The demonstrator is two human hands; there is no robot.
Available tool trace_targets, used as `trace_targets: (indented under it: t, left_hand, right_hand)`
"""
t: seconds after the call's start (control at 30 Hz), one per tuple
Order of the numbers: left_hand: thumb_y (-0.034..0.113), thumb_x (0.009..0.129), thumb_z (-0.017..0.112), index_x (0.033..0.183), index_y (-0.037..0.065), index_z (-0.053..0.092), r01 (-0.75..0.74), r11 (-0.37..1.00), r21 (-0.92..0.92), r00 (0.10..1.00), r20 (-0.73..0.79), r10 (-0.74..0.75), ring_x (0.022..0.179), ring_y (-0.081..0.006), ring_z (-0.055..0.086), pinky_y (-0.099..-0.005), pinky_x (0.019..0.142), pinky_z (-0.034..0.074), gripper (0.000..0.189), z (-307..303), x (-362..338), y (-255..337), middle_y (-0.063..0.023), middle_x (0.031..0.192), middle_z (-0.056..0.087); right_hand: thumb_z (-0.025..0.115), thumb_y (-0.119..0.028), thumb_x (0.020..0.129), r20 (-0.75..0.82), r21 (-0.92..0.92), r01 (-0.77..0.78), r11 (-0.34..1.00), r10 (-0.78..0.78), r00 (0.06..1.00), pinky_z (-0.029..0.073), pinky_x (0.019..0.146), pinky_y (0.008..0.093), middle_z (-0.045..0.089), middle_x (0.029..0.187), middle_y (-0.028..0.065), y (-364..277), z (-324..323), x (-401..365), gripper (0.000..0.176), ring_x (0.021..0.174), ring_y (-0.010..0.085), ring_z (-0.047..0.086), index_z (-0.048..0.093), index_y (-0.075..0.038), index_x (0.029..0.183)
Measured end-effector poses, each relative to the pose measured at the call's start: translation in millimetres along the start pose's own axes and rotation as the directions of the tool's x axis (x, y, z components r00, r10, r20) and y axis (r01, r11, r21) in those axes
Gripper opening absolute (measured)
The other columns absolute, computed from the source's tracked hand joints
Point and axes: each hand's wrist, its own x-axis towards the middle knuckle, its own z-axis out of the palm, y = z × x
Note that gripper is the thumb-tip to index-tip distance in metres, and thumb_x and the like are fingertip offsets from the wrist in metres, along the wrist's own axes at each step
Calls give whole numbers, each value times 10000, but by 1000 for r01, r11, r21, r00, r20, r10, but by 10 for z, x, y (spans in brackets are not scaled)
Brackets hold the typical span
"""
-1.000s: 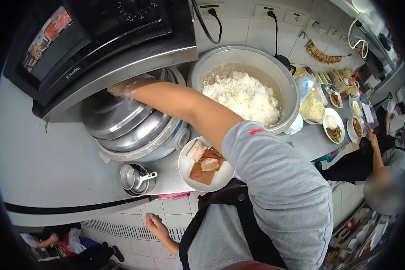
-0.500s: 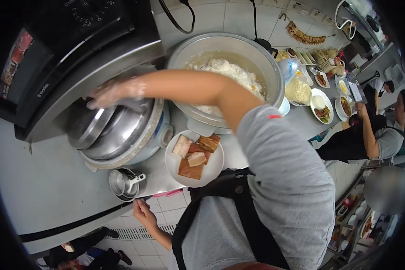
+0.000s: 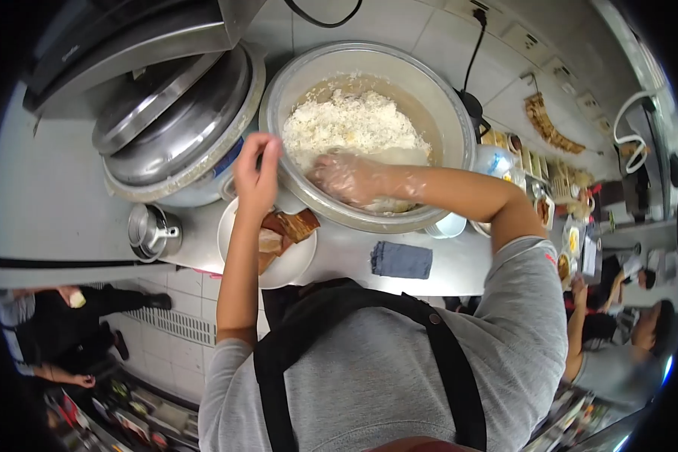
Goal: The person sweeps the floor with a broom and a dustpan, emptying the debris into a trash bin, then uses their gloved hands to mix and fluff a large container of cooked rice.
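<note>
A large metal pot (image 3: 446,98) holds a mound of white cooked rice (image 3: 354,120). My right hand (image 3: 346,178), in a clear plastic glove, is down in the rice by the near wall; its fingers are smeared by motion and partly buried. My bare left hand (image 3: 256,173) is at the pot's left rim, fingers bent over the edge. Under my left forearm is a white plate (image 3: 297,264) with pieces of browned, fatty meat (image 3: 297,224). To the left stands a second big pot (image 3: 192,192) with a domed steel lid (image 3: 196,128).
A smaller lid (image 3: 154,102) leans on the domed one. Nested metal cups (image 3: 154,232) stand at the counter's left edge, and a folded dark cloth (image 3: 401,260) lies in front of the rice pot. Filled dishes line the counter at right. Other people stand at left and right.
My right hand has moved from the lids at left into the rice. My left hand has risen from below the counter edge to the pot rim. The view has shifted right, showing the cloth.
</note>
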Motion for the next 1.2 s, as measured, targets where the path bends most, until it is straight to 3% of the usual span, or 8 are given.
trace_targets:
  t: [0.2,0.4,0.57,0.67,0.87,0.93,1.03,1.2]
  left_hand:
    - [126,892,547,825,-2,546,-26,928,372,999,53,6,600,-199,525,-293,595,431,145,326,41,-78,-107,678,543]
    - [118,885,550,810,-2,544,-25,934,356,1000,12,22,595,-213,499,-304,572,409,141,332,18,-118,-116,672,520]
    - [116,884,550,802,-5,542,10,950,311,1000,-22,-3,584,-195,475,-294,562,391,147,337,-10,-156,-108,661,505]
    - [116,882,552,798,-7,541,14,957,291,1000,-27,-6,580,-194,472,-295,562,390,149,328,5,-163,-105,661,507]
    - [105,881,554,800,-9,540,-23,972,234,998,-45,34,577,-183,478,-284,559,396,141,323,5,-166,-101,666,517]
    - [98,880,555,799,-10,540,-27,976,217,998,-54,40,576,-177,481,-277,554,396,136,321,0,-159,-100,667,518]
    - [95,879,557,796,-9,539,-39,982,187,996,-65,52,572,-176,482,-276,547,394,134,318,2,-183,-100,666,515]
    - [93,877,557,789,-7,538,-35,983,181,995,-82,51,566,-179,482,-281,538,393,134,303,-1,-193,-102,662,512]
  right_hand:
    - [700,-208,630,187,-76,-182,980,193,963,435,846,416,565,1057,62,75,-51,47,315,964,261,505,647,-105,923]
    - [750,-280,612,-5,7,-178,984,178,984,432,907,376,555,1213,49,361,77,-374,384,1032,267,506,677,-197,979]
    - [681,-117,705,51,113,-388,915,384,922,447,944,345,465,1339,27,502,106,-527,349,1145,266,485,667,-265,1022]
    - [660,-65,720,51,368,-410,835,422,905,447,970,357,471,1340,34,779,154,-612,372,1192,257,480,657,-239,1049]
    - [588,2,709,-59,135,-486,863,497,866,505,859,386,631,1094,89,861,-92,-542,644,1008,277,608,460,-202,1307]
    - [600,-257,820,66,-120,-635,763,645,762,512,788,403,653,1011,114,827,-238,-470,384,893,291,636,546,-132,1179]
    - [588,-366,793,130,-292,-573,766,626,769,515,739,413,659,923,119,1118,-232,-404,361,812,299,636,601,-81,1014]
    - [608,-389,745,-10,-197,-639,744,650,760,507,702,427,652,829,123,1564,-14,-332,332,758,294,633,636,-65,816]
